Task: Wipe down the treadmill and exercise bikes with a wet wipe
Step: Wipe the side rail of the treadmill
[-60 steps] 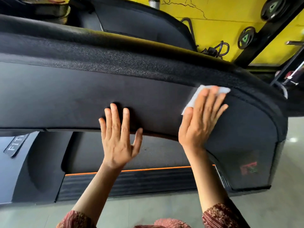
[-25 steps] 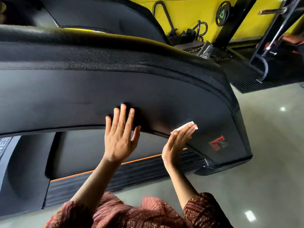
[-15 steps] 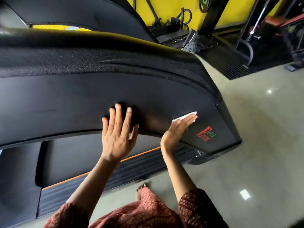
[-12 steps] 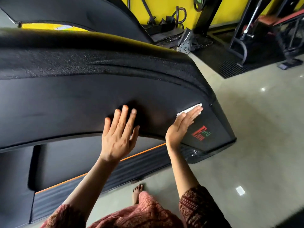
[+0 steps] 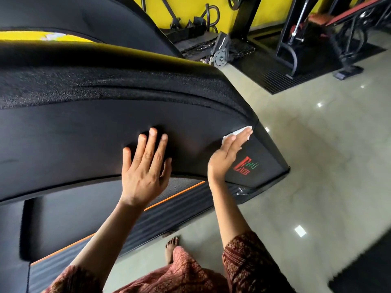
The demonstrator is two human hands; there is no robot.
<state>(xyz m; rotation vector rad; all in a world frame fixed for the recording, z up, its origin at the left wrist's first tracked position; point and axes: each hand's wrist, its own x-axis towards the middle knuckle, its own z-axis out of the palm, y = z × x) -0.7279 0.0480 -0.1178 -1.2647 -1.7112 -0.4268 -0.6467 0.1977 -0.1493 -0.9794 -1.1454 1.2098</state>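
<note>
A black treadmill side panel [image 5: 74,140] with a grainy top rail fills the left and middle of the head view. My left hand [image 5: 146,168] lies flat on the panel with its fingers spread and straight. My right hand [image 5: 229,154] presses a white wet wipe [image 5: 237,133] against the panel with straight fingers, near the panel's right end, just below the grainy rail. Most of the wipe is hidden under the fingers. A red and green logo [image 5: 246,166] sits just right of that hand.
The treadmill's deck [image 5: 175,199], edged by an orange stripe, runs below the panel. My bare foot [image 5: 171,248] stands on the pale tiled floor [image 5: 317,166]. Black gym machines [image 5: 313,37] and a dark mat stand against the yellow wall at the back right.
My right hand has slid the wipe up and to the right along the panel, toward its end edge. My left hand has stayed flat in the same spot.
</note>
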